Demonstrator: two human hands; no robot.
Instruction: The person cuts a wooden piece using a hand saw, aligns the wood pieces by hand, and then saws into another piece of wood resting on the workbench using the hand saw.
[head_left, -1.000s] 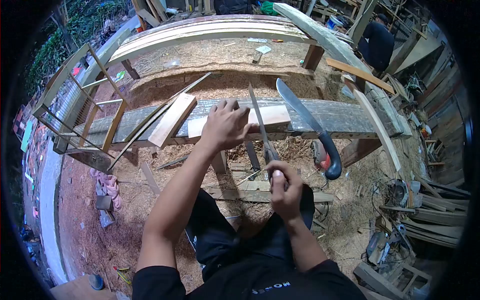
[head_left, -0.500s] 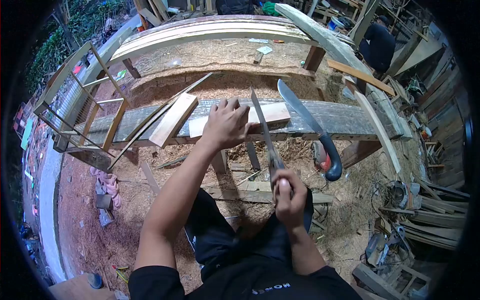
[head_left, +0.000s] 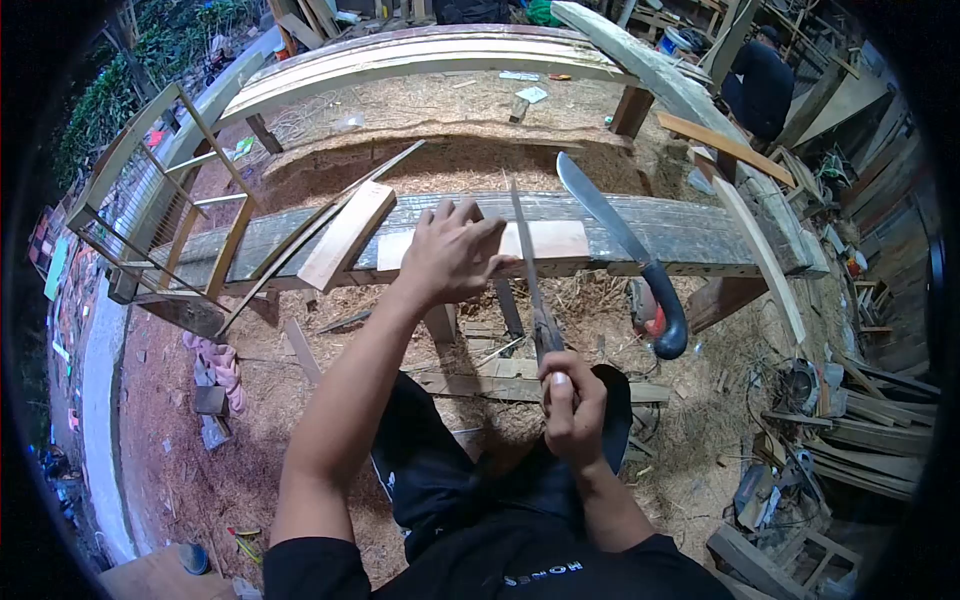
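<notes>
Pale wood block (head_left: 556,240) under left hand (head_left: 446,252), on weathered bench (head_left: 680,236).

The weathered bench (head_left: 690,238) bears a pale board (head_left: 560,241) along its near edge. Left of it, a thick block (head_left: 348,236) and thin strips (head_left: 312,222) slant across; rightward, a machete's black handle (head_left: 668,310) overhangs that edge.

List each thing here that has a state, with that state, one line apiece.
Left hand: on the pale board, fingers bent
Right hand: closed around the handle of the saw
Saw: blade across the pale board
Pale board: lying along the bench
Machete: unheld, handle past the bench edge
Barred frame: resting on the bench
Pink cloth: crumpled on the ground
</notes>
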